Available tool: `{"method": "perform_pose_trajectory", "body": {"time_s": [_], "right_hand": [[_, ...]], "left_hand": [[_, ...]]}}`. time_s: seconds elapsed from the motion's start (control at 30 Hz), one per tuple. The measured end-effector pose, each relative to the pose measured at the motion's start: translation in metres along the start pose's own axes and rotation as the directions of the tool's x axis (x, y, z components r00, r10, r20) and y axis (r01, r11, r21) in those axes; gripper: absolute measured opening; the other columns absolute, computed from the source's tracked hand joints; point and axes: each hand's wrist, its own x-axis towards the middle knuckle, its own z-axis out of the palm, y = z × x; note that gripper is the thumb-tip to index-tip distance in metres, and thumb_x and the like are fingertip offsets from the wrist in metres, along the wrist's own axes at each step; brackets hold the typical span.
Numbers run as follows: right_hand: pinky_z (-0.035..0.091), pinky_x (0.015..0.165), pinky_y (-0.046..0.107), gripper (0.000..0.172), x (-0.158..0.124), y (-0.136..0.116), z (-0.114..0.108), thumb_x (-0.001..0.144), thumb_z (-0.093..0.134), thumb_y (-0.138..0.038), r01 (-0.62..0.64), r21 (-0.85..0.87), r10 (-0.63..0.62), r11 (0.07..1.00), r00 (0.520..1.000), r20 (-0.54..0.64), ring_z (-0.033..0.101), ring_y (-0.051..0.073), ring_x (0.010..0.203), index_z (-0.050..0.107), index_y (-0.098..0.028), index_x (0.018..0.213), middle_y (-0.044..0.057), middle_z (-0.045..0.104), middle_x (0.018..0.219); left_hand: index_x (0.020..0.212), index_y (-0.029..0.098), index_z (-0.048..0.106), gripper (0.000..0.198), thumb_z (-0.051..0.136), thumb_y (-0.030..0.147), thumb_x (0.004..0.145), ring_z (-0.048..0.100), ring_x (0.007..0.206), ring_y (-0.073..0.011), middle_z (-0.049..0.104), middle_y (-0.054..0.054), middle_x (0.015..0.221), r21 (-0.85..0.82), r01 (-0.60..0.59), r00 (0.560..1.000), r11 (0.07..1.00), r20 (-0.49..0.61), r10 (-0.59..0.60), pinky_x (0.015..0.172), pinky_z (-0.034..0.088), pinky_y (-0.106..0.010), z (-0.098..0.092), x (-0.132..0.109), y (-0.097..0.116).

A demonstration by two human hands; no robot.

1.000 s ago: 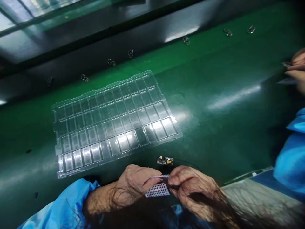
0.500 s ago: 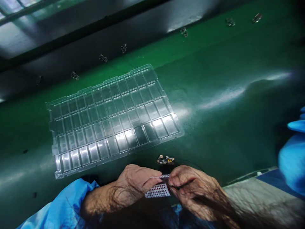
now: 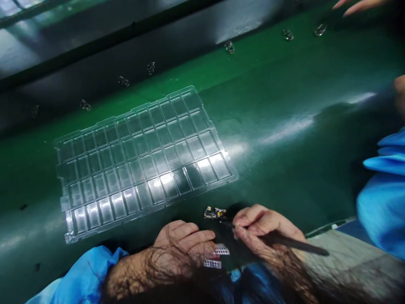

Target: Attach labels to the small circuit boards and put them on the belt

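Dark tool [image 3: 305,245] slants through pinched right fingers [image 3: 251,216], curled left fingers [image 3: 196,237] holding dotted sheet [image 3: 222,249].

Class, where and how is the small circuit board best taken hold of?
Probably pinch the circuit board by its long edges near the left end, fingers coming from above and left: it lies flat on the green surface, so edges offer the likeliest hold, and the dark slim tool in the right hand reaches toward its right half.
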Motion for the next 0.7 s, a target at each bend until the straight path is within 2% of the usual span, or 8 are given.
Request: {"method": "perform_pose_trajectory", "body": {"time_s": [0.07, 0.17, 0.33, 0.53, 0.7], "right_hand": [[0.064, 0.066, 0.019, 0.023, 0.001, 0.001, -0.002, 0.083, 0.076, -0.010, -0.079, -0.023, 0.077, 0.997, 0.994, -0.080, 0.071, 0.010, 0.073, 0.062, -0.028, 0.079, -0.005, 0.071, 0.082], [0.062, 0.063, 0.018, 0.021, 0.002, 0.002, -0.002, 0.084, 0.078, -0.015, -0.105, -0.092, 0.098, 0.990, 0.992, -0.079, 0.071, 0.010, 0.072, 0.062, -0.027, 0.077, -0.005, 0.073, 0.082], [0.061, 0.069, 0.019, 0.019, 0.003, 0.003, 0.000, 0.085, 0.077, -0.016, -0.072, -0.194, 0.067, 0.978, 0.997, -0.032, 0.071, 0.010, 0.074, 0.063, -0.028, 0.078, -0.006, 0.074, 0.083], [0.061, 0.067, 0.019, 0.020, 0.005, -0.001, 0.001, 0.086, 0.076, -0.016, -0.048, -0.248, 0.049, 0.968, 0.999, -0.004, 0.071, 0.009, 0.072, 0.062, -0.029, 0.078, -0.006, 0.074, 0.083], [0.062, 0.065, 0.021, 0.020, 0.006, 0.000, 0.001, 0.086, 0.076, -0.017, -0.065, -0.253, 0.069, 0.965, 0.998, 0.007, 0.072, 0.011, 0.071, 0.062, -0.029, 0.078, -0.006, 0.074, 0.082]], "left_hand": [[0.105, 0.031, 0.050, 0.020, 0.039, 0.034, 0.088, 0.049, 0.103, -0.0102, 0.050, 0.013, 0.116, -0.004, -0.038, 0.999, 0.999, 0.017, 0.038, 0.085, 0.043, -0.025, 0.001, 0.000, 0.001], [0.101, 0.020, 0.051, 0.018, 0.045, 0.026, 0.085, 0.034, 0.116, -0.0155, 0.049, 0.004, 0.119, -0.023, -0.054, 0.998, 0.998, 0.019, 0.055, 0.096, 0.036, -0.032, 0.002, 0.005, 0.002], [0.101, 0.014, 0.049, 0.020, 0.048, 0.020, 0.082, 0.032, 0.117, -0.0187, 0.048, -0.001, 0.120, -0.001, -0.040, 0.999, 0.999, 0.035, 0.040, 0.097, 0.035, -0.033, 0.005, 0.011, 0.004], [0.100, 0.014, 0.048, 0.018, 0.037, 0.018, 0.087, 0.038, 0.113, -0.0173, 0.053, 0.000, 0.114, 0.047, -0.043, 0.999, 0.998, 0.021, 0.042, 0.093, 0.040, -0.030, 0.001, 0.013, 0.004], [0.112, 0.013, 0.042, 0.027, 0.034, 0.022, 0.087, 0.032, 0.117, -0.0195, 0.043, -0.003, 0.124, 0.017, -0.077, 0.992, 0.997, 0.097, 0.075, 0.097, 0.034, -0.033, 0.001, 0.008, 0.003]]}}
